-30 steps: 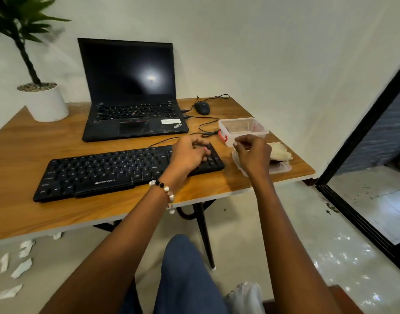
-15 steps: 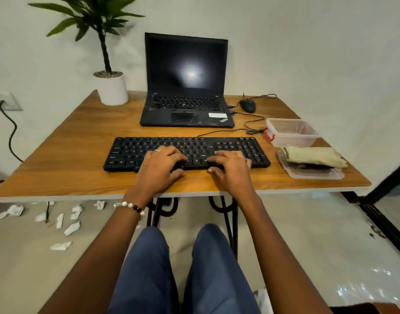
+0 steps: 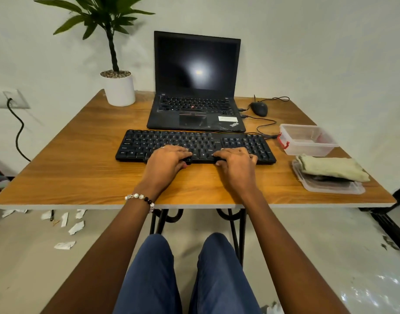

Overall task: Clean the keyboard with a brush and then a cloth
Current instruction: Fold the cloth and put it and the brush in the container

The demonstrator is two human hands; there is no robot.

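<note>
Presently both hands, left (image 3: 166, 160) and right (image 3: 236, 163), grip the front edge of the keyboard (image 3: 194, 145), fingers curled; it lies flat on the desk (image 3: 81, 168). Cloth (image 3: 331, 167) rests on a lid well right.

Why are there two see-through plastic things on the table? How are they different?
The clear box is deep, while the clear lid is flat and shallow. The box looks empty; the lid has a folded cloth lying on it. The box has a red clip on its side, and I can't see one on the lid. The box sits farther back, the lid nearer the table's front edge. Both are clear plastic, right of the keyboard.
</note>
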